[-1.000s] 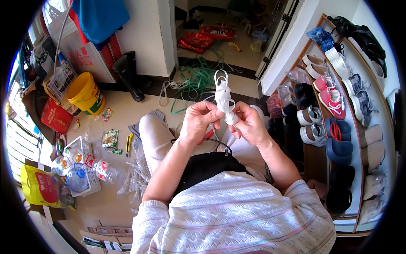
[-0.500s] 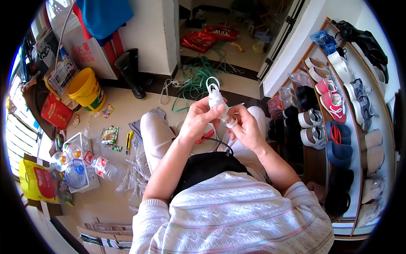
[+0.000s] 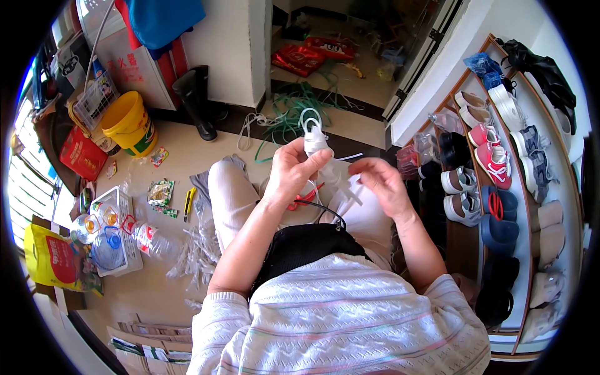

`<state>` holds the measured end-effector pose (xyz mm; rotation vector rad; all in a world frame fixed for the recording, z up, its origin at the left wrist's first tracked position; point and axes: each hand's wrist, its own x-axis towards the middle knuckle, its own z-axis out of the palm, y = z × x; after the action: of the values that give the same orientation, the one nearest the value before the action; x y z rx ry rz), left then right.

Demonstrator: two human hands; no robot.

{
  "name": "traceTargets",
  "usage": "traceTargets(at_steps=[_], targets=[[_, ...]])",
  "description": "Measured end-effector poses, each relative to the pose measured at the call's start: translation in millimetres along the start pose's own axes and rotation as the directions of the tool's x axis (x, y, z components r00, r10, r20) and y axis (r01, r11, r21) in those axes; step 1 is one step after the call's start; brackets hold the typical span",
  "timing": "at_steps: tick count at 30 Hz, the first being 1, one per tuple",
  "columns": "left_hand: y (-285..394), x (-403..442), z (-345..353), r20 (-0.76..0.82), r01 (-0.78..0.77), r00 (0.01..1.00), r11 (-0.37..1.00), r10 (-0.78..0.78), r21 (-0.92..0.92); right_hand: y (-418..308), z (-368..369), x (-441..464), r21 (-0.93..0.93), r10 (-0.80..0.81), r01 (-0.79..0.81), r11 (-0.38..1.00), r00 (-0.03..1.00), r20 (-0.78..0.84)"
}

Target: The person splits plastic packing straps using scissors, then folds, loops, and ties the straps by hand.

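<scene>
My left hand (image 3: 294,170) is closed around a white plastic piece (image 3: 315,139), held upright above my lap. A loop stands up from its top, and pale translucent strips hang blurred from its lower side. A short white strip end (image 3: 350,157) sticks out to the right, between my two hands. My right hand (image 3: 386,186) is a little to the right of the piece, fingers loosely bent and apart, with nothing visible in them. Behind the hands, a red-handled tool (image 3: 306,197) lies by my lap, partly hidden, so its kind is unclear.
Left on the floor are a yellow cutter (image 3: 189,204), clear plastic scraps (image 3: 199,250), a white basket (image 3: 132,240) with bottles and a yellow bucket (image 3: 130,124). Green strapping (image 3: 294,119) tangles ahead near the doorway. A shoe rack (image 3: 465,250) stands at the right.
My right hand has let go of the white plastic piece and moved away to the right. The strips now hang loose below. My left hand still holds the piece.
</scene>
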<state>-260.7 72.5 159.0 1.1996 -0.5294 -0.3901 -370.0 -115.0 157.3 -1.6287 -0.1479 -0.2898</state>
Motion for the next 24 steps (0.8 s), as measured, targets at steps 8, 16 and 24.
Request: traceTargets(at_steps=[8,16,24], targets=[[4,-5,6,-0.021,-0.069,0.995,0.808,0.100,0.586,-56,25,39,-0.495,-0.328,0.316,0.809,0.942,0.066],[24,-11,7,0.042,-0.066,0.998,0.705,0.052,0.706,-56,25,53,-0.750,-0.339,0.416,0.514,0.902,0.268],[13,-6,-10,0.054,-0.073,0.997,0.704,0.048,0.706,-61,22,62,-0.773,-0.414,0.383,0.506,0.894,0.172]])
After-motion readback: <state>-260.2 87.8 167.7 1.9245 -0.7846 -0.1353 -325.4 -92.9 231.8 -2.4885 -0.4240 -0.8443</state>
